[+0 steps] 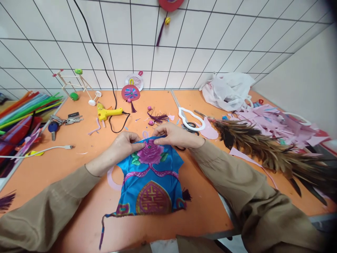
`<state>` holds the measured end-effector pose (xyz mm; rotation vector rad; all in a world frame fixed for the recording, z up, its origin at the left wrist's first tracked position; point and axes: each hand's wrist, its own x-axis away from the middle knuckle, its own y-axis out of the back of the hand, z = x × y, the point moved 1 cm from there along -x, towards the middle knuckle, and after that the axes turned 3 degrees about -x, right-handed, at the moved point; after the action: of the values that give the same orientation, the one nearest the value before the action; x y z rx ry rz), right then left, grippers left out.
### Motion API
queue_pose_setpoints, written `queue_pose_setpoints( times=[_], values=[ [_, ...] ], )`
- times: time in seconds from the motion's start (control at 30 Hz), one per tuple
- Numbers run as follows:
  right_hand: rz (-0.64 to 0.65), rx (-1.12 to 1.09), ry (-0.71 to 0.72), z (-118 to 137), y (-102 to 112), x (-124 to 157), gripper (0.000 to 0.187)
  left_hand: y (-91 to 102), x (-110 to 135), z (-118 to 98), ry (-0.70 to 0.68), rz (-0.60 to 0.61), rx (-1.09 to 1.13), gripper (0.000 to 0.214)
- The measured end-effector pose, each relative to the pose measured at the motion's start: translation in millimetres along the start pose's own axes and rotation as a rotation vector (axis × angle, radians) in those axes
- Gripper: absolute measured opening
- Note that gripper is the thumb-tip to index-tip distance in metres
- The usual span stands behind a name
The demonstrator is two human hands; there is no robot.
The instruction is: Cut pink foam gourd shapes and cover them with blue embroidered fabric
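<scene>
A piece of blue satin fabric (155, 172) with a pink peony and a round gold emblem hangs over the near part of the orange table. Its lower edge is frayed, with a loose strip trailing at the left. My left hand (126, 142) pinches the top edge left of the flower. Just right of it, my right hand (175, 135) pinches the same edge, thumb in front. Beyond the fabric's top a small pink loop (145, 134) shows. Part of a pale pink ring (114, 179) sticks out from behind the fabric's left side.
A yellow glue gun (109, 112), keys (67, 120) and a white cable (52, 149) lie at the left. White-handled scissors (191, 121), brown feathers (263, 147), pink scraps (279, 123) and a plastic bag (228, 91) are at the right. A tasselled round ornament (131, 93) leans by the wall.
</scene>
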<state>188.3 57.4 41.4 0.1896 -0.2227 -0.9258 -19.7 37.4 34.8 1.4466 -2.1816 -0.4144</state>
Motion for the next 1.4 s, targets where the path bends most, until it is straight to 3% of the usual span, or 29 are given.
queue_pose_setpoints(
  times=[0.3, 0.43, 0.53, 0.8, 1.13, 1.23, 1.4],
  values=[
    [-0.125, 0.059, 0.145, 19.6, -6.6, 4.5, 0.008, 12.4, 5.2, -21.9, -0.115, 0.011, 0.067, 0.031],
    [-0.184, 0.037, 0.220, 26.4, -2.0, 10.2, 0.010, 18.0, 5.2, -35.1, -0.194, -0.086, 0.045, 0.031],
    [-0.267, 0.024, 0.243, 31.5, 2.8, 14.9, 0.016, 23.3, 6.7, -43.8, -0.233, -0.114, 0.059, 0.028],
    [-0.421, 0.034, 0.273, 42.9, 3.6, 25.9, 0.010, 25.4, 8.0, -57.2, -0.312, -0.094, 0.091, 0.025],
    [-0.422, 0.063, 0.328, 43.7, 1.0, 25.8, 0.018, 19.2, 12.5, -59.5, -0.348, -0.134, 0.058, 0.023],
    [-0.396, 0.112, 0.334, 46.9, -2.8, 23.2, 0.007, 17.9, 12.1, -61.9, -0.349, -0.129, 0.051, 0.021],
    [-0.426, 0.098, 0.337, 49.7, -5.3, 19.9, 0.010, 17.4, 11.2, -68.5, -0.333, -0.103, 0.084, 0.018]
  ],
)
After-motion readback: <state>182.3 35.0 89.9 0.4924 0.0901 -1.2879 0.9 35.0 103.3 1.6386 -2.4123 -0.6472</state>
